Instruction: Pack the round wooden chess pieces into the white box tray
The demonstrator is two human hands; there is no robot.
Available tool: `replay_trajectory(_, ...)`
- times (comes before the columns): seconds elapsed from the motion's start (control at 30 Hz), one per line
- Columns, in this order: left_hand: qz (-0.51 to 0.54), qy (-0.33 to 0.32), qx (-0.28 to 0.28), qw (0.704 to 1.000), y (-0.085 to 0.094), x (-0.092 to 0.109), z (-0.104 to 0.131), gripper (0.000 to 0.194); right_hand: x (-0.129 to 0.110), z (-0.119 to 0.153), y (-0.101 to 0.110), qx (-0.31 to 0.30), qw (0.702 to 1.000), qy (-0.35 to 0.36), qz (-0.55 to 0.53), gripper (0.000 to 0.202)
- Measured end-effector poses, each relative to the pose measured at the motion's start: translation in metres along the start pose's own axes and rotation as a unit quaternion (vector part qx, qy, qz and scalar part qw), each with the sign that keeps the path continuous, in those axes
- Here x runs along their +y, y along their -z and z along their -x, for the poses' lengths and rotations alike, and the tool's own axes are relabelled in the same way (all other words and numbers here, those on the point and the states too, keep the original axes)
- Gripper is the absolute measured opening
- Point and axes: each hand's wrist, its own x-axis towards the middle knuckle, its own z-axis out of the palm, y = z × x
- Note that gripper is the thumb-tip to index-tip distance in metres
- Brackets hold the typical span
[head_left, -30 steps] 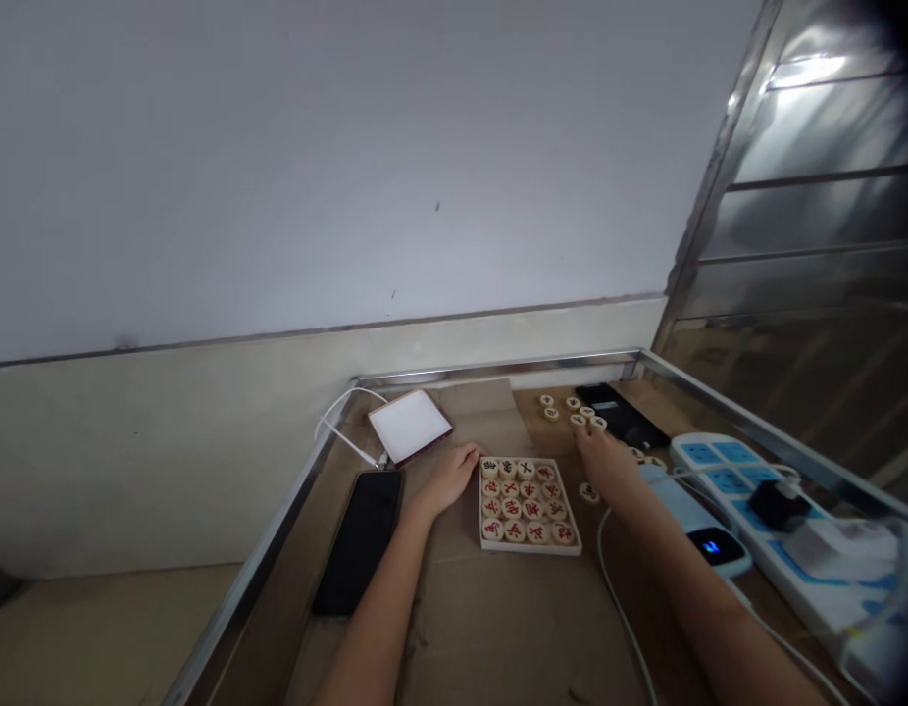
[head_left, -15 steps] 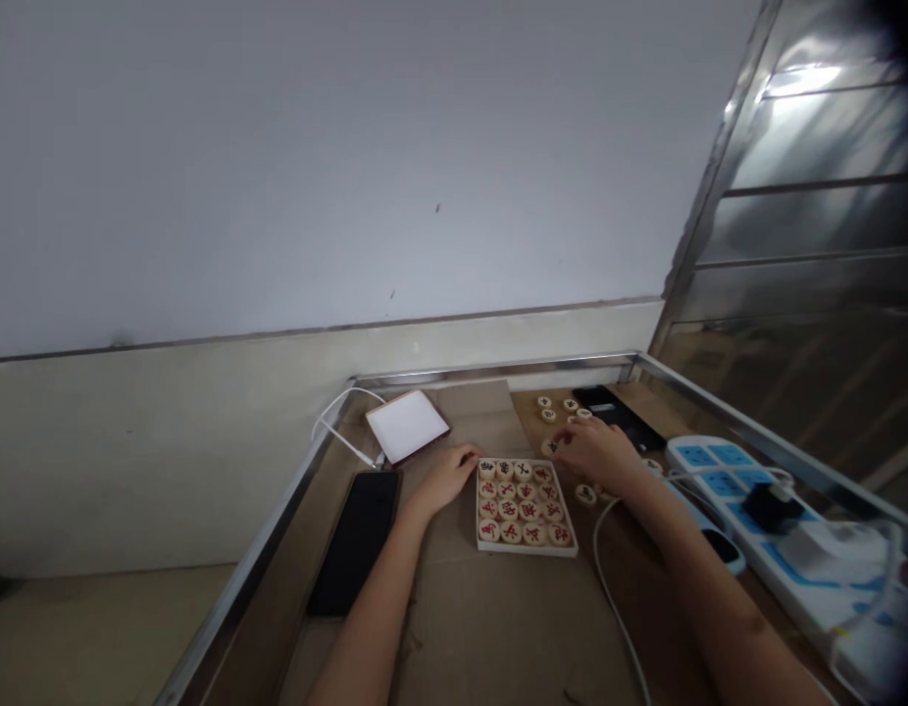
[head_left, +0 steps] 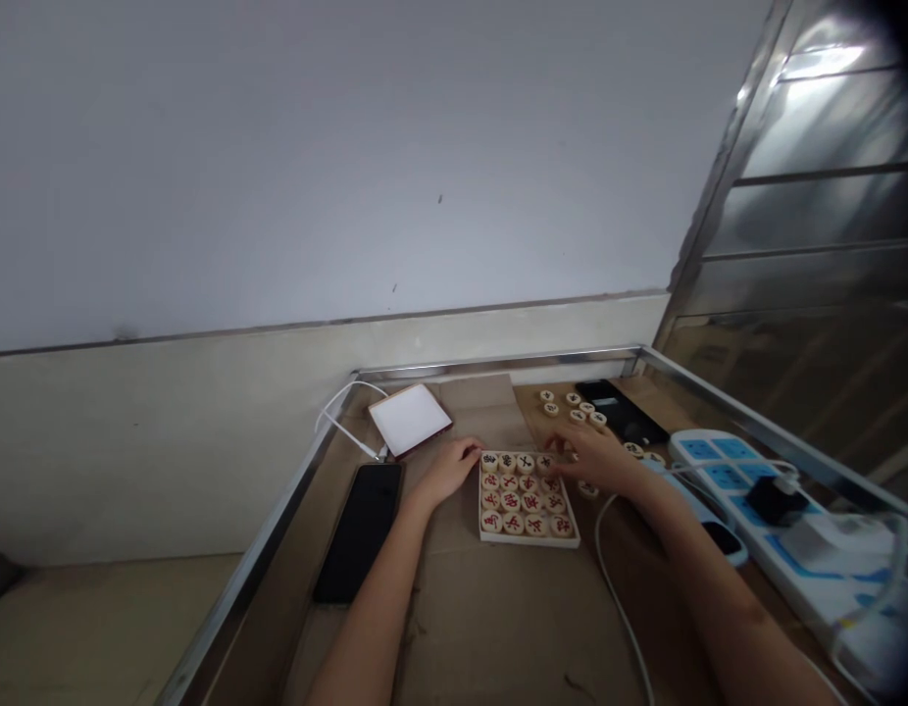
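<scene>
A shallow white box (head_left: 529, 540) holds rows of round Chinese chess pieces, most with red characters and several in the back row with dark ones. My left hand (head_left: 448, 471) is at the box's back left corner, its fingers closed against the edge. Over the back right corner, my right hand (head_left: 593, 457) has its thumb and fingertips around a dark-lettered Chinese chess piece (head_left: 545, 463). Its fingers partly cover that corner. Loose Chinese chess pieces (head_left: 578, 417) lie beyond and beside my right hand, some partly hidden by it.
A phone (head_left: 360, 529) and a white-topped flat box (head_left: 410, 419) with a white cable are on the left. On the right are a dark phone (head_left: 622, 412), a power strip (head_left: 726, 479) with plugs, and a loose cable (head_left: 616, 598). A metal rim (head_left: 498, 364) edges the cardboard-covered table.
My right hand has moved left from the loose pieces to the box's back right corner, where a dark-lettered piece now shows instead of a red one. My left hand stays at the box.
</scene>
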Motion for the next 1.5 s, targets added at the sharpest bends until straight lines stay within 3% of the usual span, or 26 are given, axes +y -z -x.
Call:
replay_trajectory(0.17, -0.005, 0.005, -0.001, 1.000, 0.000, 0.000, 0.000, 0.024, 0.012, 0.006, 0.000, 0.007, 0.994, -0.075, 0.084, 0.026)
replay_trajectory(0.27, -0.006, 0.003, -0.006, 1.000, 0.001, 0.000, 0.000, 0.025, 0.024, 0.008, -0.009, -0.023, 0.983, -0.130, 0.125, 0.028)
replay_trajectory(0.4, -0.012, 0.005, -0.006, 1.000, 0.002, 0.001, 0.000, 0.024, 0.026, 0.006, -0.014, -0.033, 0.986, -0.123, 0.111, 0.025)
replay_trajectory(0.53, -0.015, 0.002, -0.008, 1.000, 0.003, 0.002, 0.001, 0.024, 0.008, 0.000, -0.001, 0.029, 0.987, -0.110, 0.111, 0.020)
replay_trajectory(0.6, -0.016, 0.003, -0.006, 1.000, 0.003, 0.002, 0.001, 0.024, -0.007, -0.003, 0.006, 0.065, 0.993, -0.082, 0.056, 0.024)
replay_trajectory(0.67, -0.018, 0.006, -0.007, 1.000, 0.004, 0.003, 0.001, 0.024, -0.024, -0.005, 0.009, 0.070, 0.997, -0.008, -0.032, 0.026)
replay_trajectory(0.73, -0.018, 0.008, -0.010, 1.000, 0.004, 0.003, 0.001, 0.024, -0.042, -0.006, 0.007, 0.050, 0.990, 0.083, -0.099, 0.027)
replay_trajectory(0.83, -0.020, 0.009, -0.008, 1.000, 0.004, 0.002, 0.001, 0.022, -0.062, -0.006, -0.001, 0.013, 0.982, 0.159, -0.098, 0.025)
replay_trajectory(1.13, -0.009, 0.006, -0.007, 1.000, 0.004, 0.001, 0.000, 0.024, -0.072, -0.006, -0.019, 0.014, 0.987, 0.159, -0.032, 0.025)
replay_trajectory(1.27, -0.009, -0.003, -0.007, 1.000, 0.004, 0.001, 0.001, 0.025, -0.059, -0.004, -0.006, 0.010, 0.993, 0.112, -0.030, 0.016)
replay_trajectory(1.4, -0.010, 0.001, -0.008, 1.000, 0.004, 0.001, 0.001, 0.025, -0.018, 0.007, 0.009, -0.037, 0.999, 0.011, -0.003, 0.018)
replay_trajectory(1.5, -0.013, 0.008, -0.008, 1.000, 0.005, 0.002, 0.002, 0.023, 0.015, 0.018, 0.007, -0.096, 0.994, -0.047, 0.016, 0.031)
